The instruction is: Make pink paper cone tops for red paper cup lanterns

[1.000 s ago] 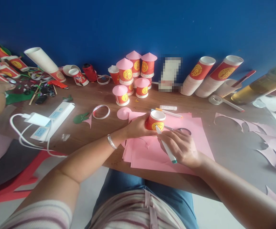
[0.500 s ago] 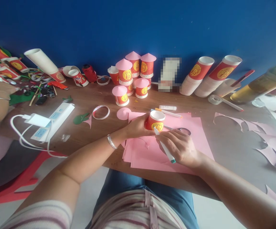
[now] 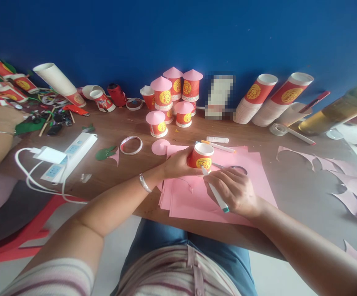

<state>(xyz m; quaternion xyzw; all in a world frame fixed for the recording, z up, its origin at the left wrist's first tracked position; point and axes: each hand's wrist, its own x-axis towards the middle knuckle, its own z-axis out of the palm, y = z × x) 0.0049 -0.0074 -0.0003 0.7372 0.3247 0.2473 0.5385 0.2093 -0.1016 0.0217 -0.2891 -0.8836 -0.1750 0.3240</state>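
With the cup in hand as the clock's centre and twelve at the blue wall [image 3: 110, 37], ten o'clock at the far left of the table [image 3: 243, 133] has a heap of red cups [image 3: 4, 91]; below it, a co-worker's hand [image 3: 4, 117] reaches among the clutter, and I cannot tell what it grips. Also toward ten, a leaning white stack [image 3: 55, 82] of cups nested one in another rises from a red one, with a small tipped cup [image 3: 102, 100] beyond it. A power strip [image 3: 79, 144] lies at nine, a charger plugged in. At eleven stand red cups with pink cone roofs [image 3: 161, 98], the cones hiding their insides.

At the centre, above pink sheets [image 3: 221, 203], the left hand [image 3: 180, 162] wraps around the red paper cup [image 3: 202, 156], its mouth upward and white inside showing. From four o'clock the right hand [image 3: 232, 189] grips a white marker [image 3: 216, 193], its tip at the cup's yellow emblem.

Toward one and two o'clock lean two stacks of nested cups, a nearer stack [image 3: 255, 98] and a farther stack [image 3: 292, 94]. Between two and three, a clear bottle [image 3: 332, 111] holds golden liquid. Curved pink offcuts [image 3: 349, 201] lie beyond three.
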